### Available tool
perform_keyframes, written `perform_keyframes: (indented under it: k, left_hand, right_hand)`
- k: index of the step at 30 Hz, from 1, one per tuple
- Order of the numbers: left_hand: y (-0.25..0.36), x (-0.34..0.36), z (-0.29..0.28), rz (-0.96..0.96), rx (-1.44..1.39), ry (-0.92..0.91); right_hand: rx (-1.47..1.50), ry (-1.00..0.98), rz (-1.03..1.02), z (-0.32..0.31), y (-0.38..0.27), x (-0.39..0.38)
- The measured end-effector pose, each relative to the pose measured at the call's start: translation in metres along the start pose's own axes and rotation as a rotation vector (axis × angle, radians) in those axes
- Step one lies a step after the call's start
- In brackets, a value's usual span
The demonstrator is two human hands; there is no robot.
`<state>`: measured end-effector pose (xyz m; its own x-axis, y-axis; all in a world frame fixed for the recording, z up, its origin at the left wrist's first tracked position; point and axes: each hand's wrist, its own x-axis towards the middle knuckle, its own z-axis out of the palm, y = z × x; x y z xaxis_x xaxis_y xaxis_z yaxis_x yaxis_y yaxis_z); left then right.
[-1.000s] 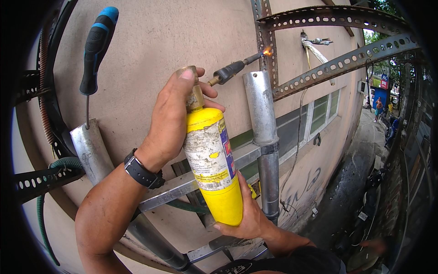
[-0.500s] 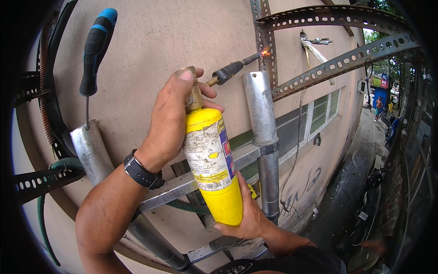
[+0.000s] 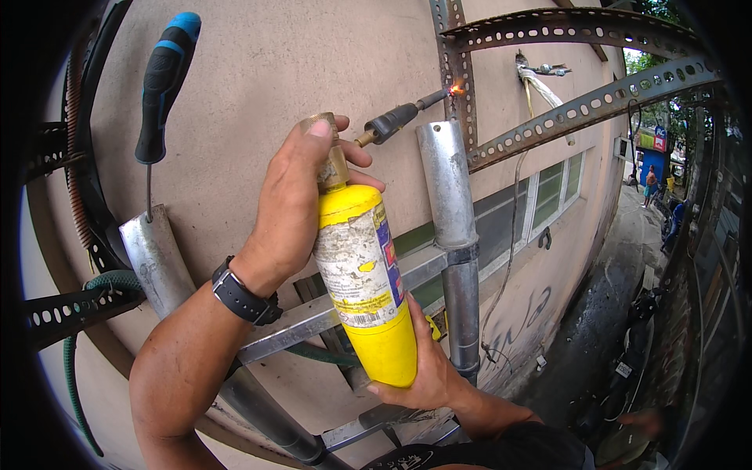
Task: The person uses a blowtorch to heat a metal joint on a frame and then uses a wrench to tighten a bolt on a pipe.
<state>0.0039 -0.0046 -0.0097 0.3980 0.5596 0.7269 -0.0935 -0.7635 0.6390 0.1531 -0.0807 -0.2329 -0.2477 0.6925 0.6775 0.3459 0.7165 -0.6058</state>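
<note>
My left hand [image 3: 286, 200], with a watch on its wrist, is closed round the brass valve [image 3: 333, 168] atop a yellow gas torch cylinder [image 3: 376, 348]. My right hand [image 3: 419, 376] grips the cylinder's bottom. The torch's dark nozzle [image 3: 392, 121] points up and right, with a small orange flame [image 3: 456, 88] at its tip against the upright perforated steel angle [image 3: 471, 145]. Just below the flame is the top of a galvanized pipe [image 3: 445, 188]. A blue-and-black screwdriver [image 3: 164, 86] stands with its shaft at another pipe [image 3: 157, 266] on the left.
Perforated beams [image 3: 595, 110], a wrapped line [image 3: 548, 90] and metal rungs [image 3: 301, 321] front a pink wall [image 3: 235, 63] with a window [image 3: 548, 200]. Corrugated and green hoses [image 3: 70, 384] hang left. An alley [image 3: 603, 313] with parked motorbikes and a person [image 3: 650, 184] lies below right.
The orange flame at the nozzle tip flickers and changes shape, and the torch sits very slightly higher. Both my hands keep the same grip.
</note>
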Motion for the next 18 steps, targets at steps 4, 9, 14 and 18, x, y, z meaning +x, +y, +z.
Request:
perform_keyframes:
  k: [4,9,14,18]
  left_hand:
    - [0.0002,0.0000,-0.0006,-0.003,-0.011,0.002]
    - [0.0004,-0.0002,0.0003,-0.001,-0.020,0.005]
    - [-0.0013,0.0003,-0.0012,0.006,0.000,-0.001]
    - [-0.0019,0.0006,-0.0014,0.010,0.000,-0.004]
  right_hand:
    - [-0.004,0.000,0.011,0.0002,-0.0011,-0.0002]
    - [-0.020,0.010,0.007,-0.0007,-0.0018,-0.0007]
    - [-0.006,0.009,0.004,0.0001,-0.0001,0.0000]
    - [0.003,0.015,-0.001,0.0001,-0.0003,0.0001]
